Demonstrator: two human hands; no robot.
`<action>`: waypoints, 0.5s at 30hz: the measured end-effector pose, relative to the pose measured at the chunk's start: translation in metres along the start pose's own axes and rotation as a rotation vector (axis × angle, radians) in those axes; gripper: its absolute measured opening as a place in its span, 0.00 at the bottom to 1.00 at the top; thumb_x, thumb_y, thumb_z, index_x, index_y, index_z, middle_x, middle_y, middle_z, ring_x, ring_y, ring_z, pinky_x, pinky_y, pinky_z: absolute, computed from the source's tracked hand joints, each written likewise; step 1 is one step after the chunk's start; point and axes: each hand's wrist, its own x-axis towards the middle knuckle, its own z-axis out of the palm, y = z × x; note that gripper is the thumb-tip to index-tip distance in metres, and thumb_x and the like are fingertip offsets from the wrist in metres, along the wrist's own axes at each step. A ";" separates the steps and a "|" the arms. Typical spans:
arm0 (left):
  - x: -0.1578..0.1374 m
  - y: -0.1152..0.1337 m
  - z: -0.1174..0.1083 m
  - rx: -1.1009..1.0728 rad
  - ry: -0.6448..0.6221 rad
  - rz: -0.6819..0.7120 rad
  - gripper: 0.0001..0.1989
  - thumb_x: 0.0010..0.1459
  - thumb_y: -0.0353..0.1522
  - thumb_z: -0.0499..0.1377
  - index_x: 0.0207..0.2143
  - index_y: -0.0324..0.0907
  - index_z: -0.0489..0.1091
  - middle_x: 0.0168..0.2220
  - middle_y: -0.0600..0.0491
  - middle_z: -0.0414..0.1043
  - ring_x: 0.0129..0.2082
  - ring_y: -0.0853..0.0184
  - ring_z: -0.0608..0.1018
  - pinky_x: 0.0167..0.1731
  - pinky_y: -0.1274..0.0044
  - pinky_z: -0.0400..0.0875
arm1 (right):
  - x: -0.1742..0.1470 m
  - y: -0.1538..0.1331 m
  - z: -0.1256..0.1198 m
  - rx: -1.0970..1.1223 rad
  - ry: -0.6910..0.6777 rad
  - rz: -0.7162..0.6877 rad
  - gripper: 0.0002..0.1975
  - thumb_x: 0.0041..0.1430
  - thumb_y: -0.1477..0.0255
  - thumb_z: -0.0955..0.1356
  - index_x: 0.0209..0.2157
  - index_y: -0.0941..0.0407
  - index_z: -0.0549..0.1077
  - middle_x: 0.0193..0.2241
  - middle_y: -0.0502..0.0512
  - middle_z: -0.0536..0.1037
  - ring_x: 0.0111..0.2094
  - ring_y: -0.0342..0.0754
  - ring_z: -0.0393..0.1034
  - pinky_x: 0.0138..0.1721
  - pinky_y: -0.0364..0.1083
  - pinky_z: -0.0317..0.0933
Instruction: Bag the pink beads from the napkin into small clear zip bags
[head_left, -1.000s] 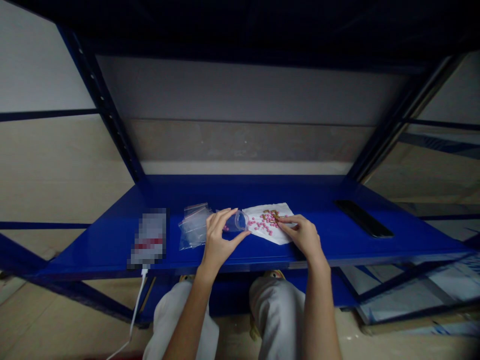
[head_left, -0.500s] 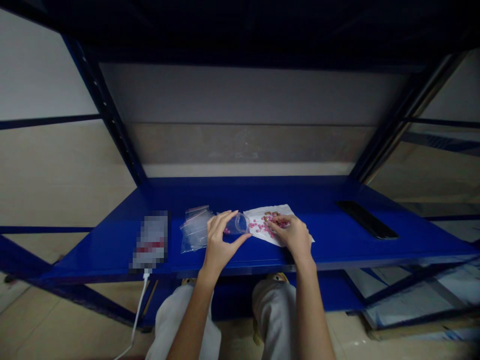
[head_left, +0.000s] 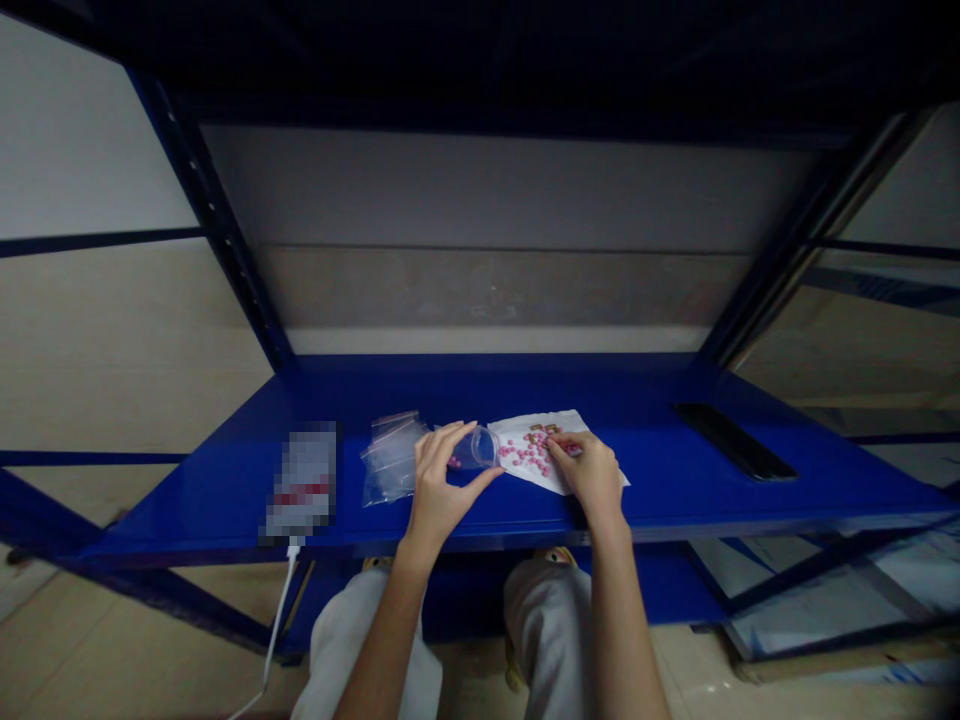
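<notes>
Blue metal shelving (head_left: 480, 385), gray/beige backing (head_left: 487, 190) w/ horiz. seam, tiled flr (head_left: 67, 650), dim lt

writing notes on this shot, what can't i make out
All in the head view:
Pink pieces in the cup: count unclear, partly behind the left hand.
Anything the right hand pinches: too small.
Device: markings lost to pixelation.
Cable: far end cut off by bottom edge.
</notes>
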 end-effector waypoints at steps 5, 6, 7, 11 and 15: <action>-0.001 0.000 -0.001 0.005 0.004 0.001 0.24 0.45 0.39 0.64 0.46 0.43 0.65 0.43 0.48 0.72 0.45 0.60 0.72 0.47 0.67 0.61 | 0.001 0.001 -0.001 0.071 0.038 -0.028 0.11 0.52 0.64 0.65 0.30 0.55 0.77 0.35 0.57 0.78 0.35 0.54 0.72 0.32 0.46 0.61; -0.001 0.000 -0.001 0.006 0.005 0.001 0.25 0.45 0.39 0.64 0.46 0.43 0.65 0.43 0.48 0.72 0.45 0.60 0.72 0.47 0.67 0.61 | 0.001 0.002 -0.003 0.090 0.043 -0.022 0.11 0.52 0.64 0.65 0.30 0.54 0.77 0.35 0.57 0.79 0.35 0.54 0.72 0.32 0.46 0.61; -0.001 0.000 -0.001 0.007 0.005 0.002 0.25 0.45 0.39 0.64 0.46 0.43 0.65 0.44 0.48 0.72 0.45 0.60 0.72 0.47 0.67 0.61 | 0.001 0.001 -0.004 0.107 0.045 -0.007 0.11 0.52 0.63 0.65 0.30 0.53 0.77 0.34 0.56 0.79 0.35 0.53 0.73 0.31 0.46 0.61; 0.000 -0.001 0.000 0.008 0.007 -0.001 0.25 0.45 0.39 0.65 0.46 0.43 0.65 0.44 0.48 0.72 0.45 0.60 0.72 0.47 0.67 0.61 | 0.001 -0.006 -0.013 0.249 0.028 0.008 0.13 0.52 0.61 0.65 0.30 0.52 0.78 0.30 0.54 0.80 0.31 0.52 0.73 0.28 0.45 0.61; -0.001 -0.002 0.000 0.006 0.007 -0.011 0.25 0.44 0.39 0.65 0.45 0.43 0.65 0.44 0.48 0.72 0.46 0.60 0.72 0.47 0.67 0.61 | 0.001 -0.018 -0.018 0.545 -0.037 -0.068 0.15 0.50 0.61 0.66 0.32 0.57 0.77 0.31 0.58 0.80 0.28 0.50 0.74 0.28 0.44 0.64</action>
